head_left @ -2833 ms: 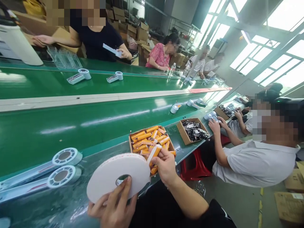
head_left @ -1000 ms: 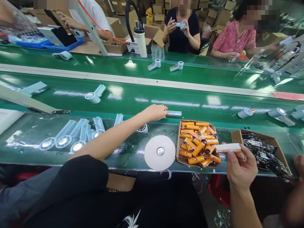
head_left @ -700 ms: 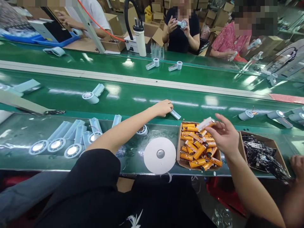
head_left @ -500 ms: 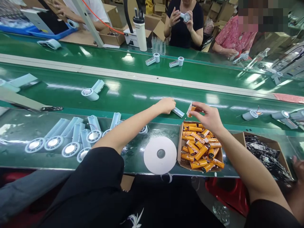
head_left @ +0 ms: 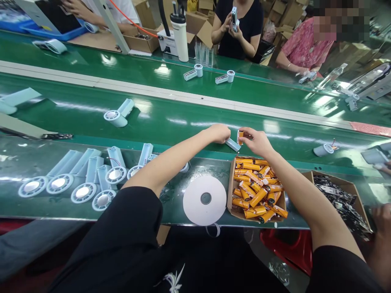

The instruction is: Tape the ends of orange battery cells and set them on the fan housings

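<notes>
My left hand point(head_left: 220, 133) is closed around a light blue handheld fan housing; its trough-shaped handle point(head_left: 233, 145) sticks out to the right, and the round head is hidden behind the hand. In my right hand point(head_left: 257, 142) an orange battery point(head_left: 241, 137) is pinched upright between thumb and fingers, close to the handle's end. A cardboard box point(head_left: 231, 191) full of orange wired batteries point(head_left: 259, 197) stands below my right hand. Left of that box lies a white roll of tape point(head_left: 194, 202). Several light blue fan housings point(head_left: 88, 189) rest on the bench to the left.
A box of small dark parts point(head_left: 343, 199) stands at the right, near another person's hand point(head_left: 381, 217). A green conveyor belt point(head_left: 171, 110) crosses ahead, carrying a fan housing point(head_left: 117, 114) and a wired motor head point(head_left: 324, 149). Co-workers handle fans across the line.
My right hand has moved left with the battery, nearer the handle, and the battery is now more upright. My left hand has shifted slightly right with the housing.
</notes>
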### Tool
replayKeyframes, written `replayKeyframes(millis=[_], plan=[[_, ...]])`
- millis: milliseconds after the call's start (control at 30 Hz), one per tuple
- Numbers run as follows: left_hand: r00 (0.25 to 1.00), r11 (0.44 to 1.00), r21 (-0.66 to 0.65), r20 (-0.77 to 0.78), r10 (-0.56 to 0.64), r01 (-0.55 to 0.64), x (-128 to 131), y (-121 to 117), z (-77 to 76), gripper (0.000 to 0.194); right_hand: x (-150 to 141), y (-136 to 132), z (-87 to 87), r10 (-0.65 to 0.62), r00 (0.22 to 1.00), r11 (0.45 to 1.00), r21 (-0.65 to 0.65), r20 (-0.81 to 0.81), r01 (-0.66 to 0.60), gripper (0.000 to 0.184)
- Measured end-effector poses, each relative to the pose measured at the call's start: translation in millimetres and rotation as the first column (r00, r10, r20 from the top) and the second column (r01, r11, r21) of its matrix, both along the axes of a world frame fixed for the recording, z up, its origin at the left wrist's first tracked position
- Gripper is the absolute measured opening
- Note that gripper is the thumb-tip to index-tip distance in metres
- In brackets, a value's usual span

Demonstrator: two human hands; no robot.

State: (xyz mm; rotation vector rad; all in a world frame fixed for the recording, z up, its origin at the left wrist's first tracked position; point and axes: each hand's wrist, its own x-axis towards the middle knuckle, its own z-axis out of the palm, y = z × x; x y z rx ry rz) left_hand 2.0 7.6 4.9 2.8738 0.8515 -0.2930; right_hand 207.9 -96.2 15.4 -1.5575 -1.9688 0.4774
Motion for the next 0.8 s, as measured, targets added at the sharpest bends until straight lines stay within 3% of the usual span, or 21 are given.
replayKeyframes(millis=[133,333,500,800], plan=[[0.999,0.999,0.002,0.019,0.042,-0.042,5.6,-4.2,-2.9,0.03,6.3,1.1,-4.6,-0.017,0.999,0.999,-0.042,-0.048,0.015,0.041],[0.999,0.996,-0.091,0.045,0.02,-0.015,8.7,1.8,10.3,0.023,9.3,1.2,-9.9,0.004,0.996,0.998,-0.067,0.087,0.002,0.036],[0.996,0.994,-0.11,0.08,0.035,-0.026,8.8,-0.5,19.3,0.029,10.6,0.2,-11.1,0.046,0.982,0.996,-0.08,0.185,-0.031,0.036],[0.985,0.99,-0.077,0.113,0.129,-0.121,21.9,-14.0,9.5,0.039,10.7,8.1,-14.1,0.145,0.913,0.982,-0.167,0.382,-0.086,0.033]])
